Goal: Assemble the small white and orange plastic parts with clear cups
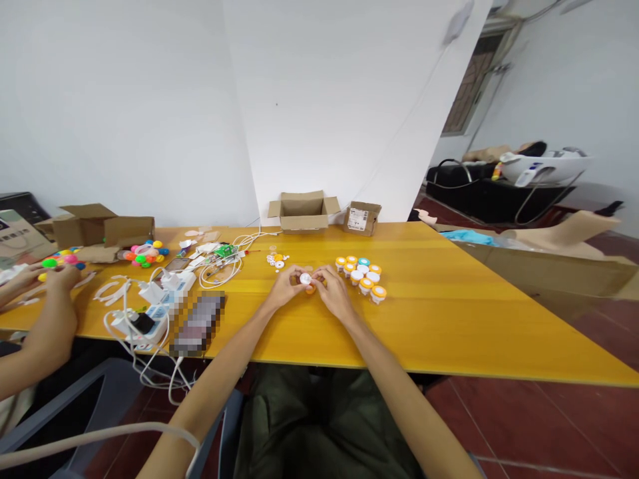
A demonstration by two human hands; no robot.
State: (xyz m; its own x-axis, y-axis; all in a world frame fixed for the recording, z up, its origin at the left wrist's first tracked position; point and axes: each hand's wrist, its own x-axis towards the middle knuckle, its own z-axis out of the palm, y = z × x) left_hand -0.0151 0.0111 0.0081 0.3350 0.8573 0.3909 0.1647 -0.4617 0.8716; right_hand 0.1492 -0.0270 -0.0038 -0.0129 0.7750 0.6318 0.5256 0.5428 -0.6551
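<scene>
Over the middle of the table, my left hand [288, 287] pinches a small white round lid [305, 279]. My right hand [332, 293] is closed at the other side of that lid, its fingertips touching or nearly touching it. A bit of orange [310, 289] shows just below, between the hands; whether it belongs to the lid I cannot tell. Right of my hands stands a cluster of several small clear jars [366, 285] with white, orange and teal lids. Beyond my left hand lies a loose pile of small white and orange round parts [277, 260].
An open cardboard box [303, 222] and a smaller box [360, 219] stand against the wall. To the left are power strips [164, 303] with tangled white cables and a phone [198, 324]. A co-worker's hands [62, 276] hold colourful balls at far left.
</scene>
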